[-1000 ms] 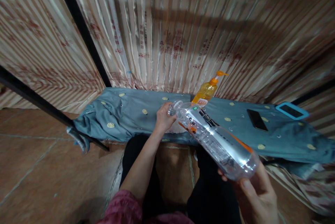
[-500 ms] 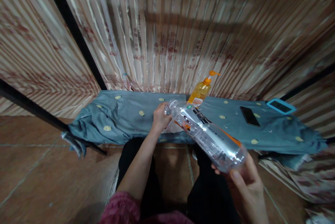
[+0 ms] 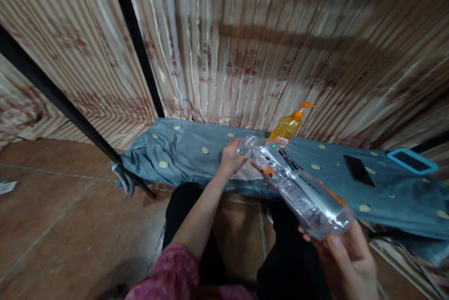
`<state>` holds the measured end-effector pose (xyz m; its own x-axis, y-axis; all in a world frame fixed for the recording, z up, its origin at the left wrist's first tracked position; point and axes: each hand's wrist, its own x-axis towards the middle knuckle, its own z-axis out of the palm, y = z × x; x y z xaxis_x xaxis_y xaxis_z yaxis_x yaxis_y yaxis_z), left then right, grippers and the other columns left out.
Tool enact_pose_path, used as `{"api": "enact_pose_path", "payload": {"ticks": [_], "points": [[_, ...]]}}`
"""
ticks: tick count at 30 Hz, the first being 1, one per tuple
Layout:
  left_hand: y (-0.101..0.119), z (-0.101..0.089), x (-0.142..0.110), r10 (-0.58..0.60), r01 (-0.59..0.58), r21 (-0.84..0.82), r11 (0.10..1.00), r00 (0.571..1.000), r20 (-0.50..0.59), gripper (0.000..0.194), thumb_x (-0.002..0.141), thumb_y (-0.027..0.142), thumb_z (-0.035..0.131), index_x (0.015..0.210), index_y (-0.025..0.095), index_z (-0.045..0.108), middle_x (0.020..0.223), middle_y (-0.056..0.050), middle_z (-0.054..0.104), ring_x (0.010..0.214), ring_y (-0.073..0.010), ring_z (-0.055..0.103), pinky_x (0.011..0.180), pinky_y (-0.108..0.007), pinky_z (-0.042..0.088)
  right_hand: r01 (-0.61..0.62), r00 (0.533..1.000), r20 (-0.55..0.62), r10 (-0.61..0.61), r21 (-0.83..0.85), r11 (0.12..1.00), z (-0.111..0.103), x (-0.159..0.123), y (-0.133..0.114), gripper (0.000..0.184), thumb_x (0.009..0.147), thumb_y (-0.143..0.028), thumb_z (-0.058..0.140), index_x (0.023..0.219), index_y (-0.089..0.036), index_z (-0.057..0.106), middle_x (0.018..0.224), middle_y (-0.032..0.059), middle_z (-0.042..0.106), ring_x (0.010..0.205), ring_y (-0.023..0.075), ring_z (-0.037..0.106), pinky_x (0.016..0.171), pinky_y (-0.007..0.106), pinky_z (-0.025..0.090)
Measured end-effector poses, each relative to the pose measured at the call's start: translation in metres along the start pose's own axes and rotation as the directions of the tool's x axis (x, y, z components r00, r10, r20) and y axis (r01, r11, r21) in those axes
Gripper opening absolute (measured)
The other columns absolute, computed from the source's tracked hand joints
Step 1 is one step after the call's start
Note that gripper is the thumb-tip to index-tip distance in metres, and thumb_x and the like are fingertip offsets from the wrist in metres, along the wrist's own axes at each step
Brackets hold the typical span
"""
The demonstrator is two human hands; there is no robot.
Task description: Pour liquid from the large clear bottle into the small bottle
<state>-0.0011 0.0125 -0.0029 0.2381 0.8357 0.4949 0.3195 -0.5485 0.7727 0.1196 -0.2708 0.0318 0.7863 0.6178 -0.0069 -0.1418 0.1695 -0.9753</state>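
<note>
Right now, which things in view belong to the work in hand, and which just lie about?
Seemingly in use: clear bottle, base in the right grip; small clear piece in the left grip.
Seemingly just lying about: orange-topped pump bottle; black phone-like slab; blue-framed device.

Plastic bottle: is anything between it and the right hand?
Nothing visible: the right hand touches the plastic bottle directly at its base. The yellow pump bottle stands farther off, not between them.
</note>
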Motion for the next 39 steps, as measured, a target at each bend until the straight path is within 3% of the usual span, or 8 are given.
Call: {"api": "enact_pose_path", "payload": {"ticks": [5,10,15,20,23,28,34,39], "points": [[-0.001,0.002,-0.001,0.019,-0.019,-0.024,1.0,1.0,0.004,0.03,0.075,0.016,0.081,0.102,0.02,0.068,0.107,-0.008,0.075,0.102,-0.0229,0.073,0.095,-0.035,0.058,0.014,0.999,0.032,-0.014,-0.01,1.0,-0.002,-0.002,0.0,0.093,0.072,-0.038,0.09,0.154,-0.025,0.049,0.099,0.0086,0.077,0.07,0.0236,0.073,0.067,0.035,0.058],[0.0,0.003,-0.002,0.005,-0.005,-0.01,1.0,1.0,-0.019,0.034,0.073,0.013,0.08,0.103,0.019,0.067,0.108,-0.008,0.075,0.105,-0.0237,0.072,0.097,-0.036,0.057,0.0,1.0,0.015,0.001,-0.057,0.998,0.0,-0.006,-0.005,0.083,0.079,-0.041,0.085,0.153,-0.024,0.051,0.117,0.0115,0.072,0.077,0.0227,0.071,0.073,0.035,0.057],[0.004,0.001,-0.004,-0.023,0.022,-0.017,1.0,1.0,-0.014,0.033,0.072,0.013,0.08,0.101,0.019,0.067,0.106,-0.008,0.076,0.103,-0.0244,0.073,0.095,-0.037,0.058,0.021,0.998,0.055,-0.019,-0.044,0.999,-0.008,0.001,0.0,0.092,0.076,-0.04,0.087,0.157,-0.023,0.045,0.094,0.0081,0.077,0.071,0.0248,0.073,0.068,0.035,0.058],[0.007,-0.001,-0.005,-0.045,0.044,-0.035,0.998,0.999,-0.016,0.032,0.073,0.014,0.081,0.101,0.02,0.068,0.106,-0.006,0.076,0.104,-0.024,0.072,0.097,-0.037,0.058,0.028,0.998,0.05,-0.024,-0.067,0.997,-0.011,0.003,0.002,0.086,0.082,-0.04,0.082,0.158,-0.022,0.045,0.095,0.0086,0.078,0.074,0.0252,0.074,0.065,0.033,0.058],[0.008,-0.001,-0.005,-0.061,0.061,-0.042,0.997,0.998,-0.012,0.032,0.073,0.015,0.082,0.101,0.02,0.069,0.107,-0.006,0.076,0.104,-0.0241,0.072,0.097,-0.037,0.058,0.014,0.998,0.058,-0.01,-0.067,0.998,-0.012,0.003,0.003,0.091,0.078,-0.041,0.084,0.158,-0.023,0.044,0.094,0.0099,0.078,0.071,0.0277,0.074,0.063,0.036,0.058],[0.009,-0.001,-0.006,-0.071,0.07,-0.049,0.996,0.997,-0.01,0.033,0.072,0.014,0.081,0.102,0.018,0.069,0.107,-0.008,0.076,0.103,-0.0243,0.073,0.096,-0.037,0.058,-0.012,1.0,0.024,0.014,-0.067,0.998,-0.014,0.001,0.003,0.09,0.079,-0.04,0.084,0.158,-0.026,0.044,0.093,0.0081,0.078,0.072,0.0266,0.074,0.071,0.039,0.06],[0.009,0.001,-0.006,-0.069,0.067,-0.06,0.996,0.997,-0.032,0.034,0.069,0.013,0.083,0.1,0.02,0.069,0.104,-0.005,0.076,0.102,-0.0238,0.073,0.095,-0.036,0.058,-0.011,0.998,0.062,0.016,-0.071,0.997,-0.029,0.007,0.005,0.092,0.076,-0.039,0.087,0.157,-0.025,0.046,0.1,0.011,0.077,0.072,0.0298,0.075,0.073,0.046,0.062],[0.009,0.001,-0.007,-0.068,0.066,-0.055,0.996,0.997,-0.027,0.033,0.071,0.014,0.082,0.1,0.021,0.069,0.104,-0.005,0.076,0.101,-0.024,0.073,0.094,-0.036,0.058,-0.007,0.998,0.056,0.01,-0.068,0.998,-0.029,0.008,0.005,0.09,0.076,-0.038,0.087,0.156,-0.029,0.047,0.102,0.0109,0.076,0.072,0.03,0.075,0.071,0.045,0.062]]}}
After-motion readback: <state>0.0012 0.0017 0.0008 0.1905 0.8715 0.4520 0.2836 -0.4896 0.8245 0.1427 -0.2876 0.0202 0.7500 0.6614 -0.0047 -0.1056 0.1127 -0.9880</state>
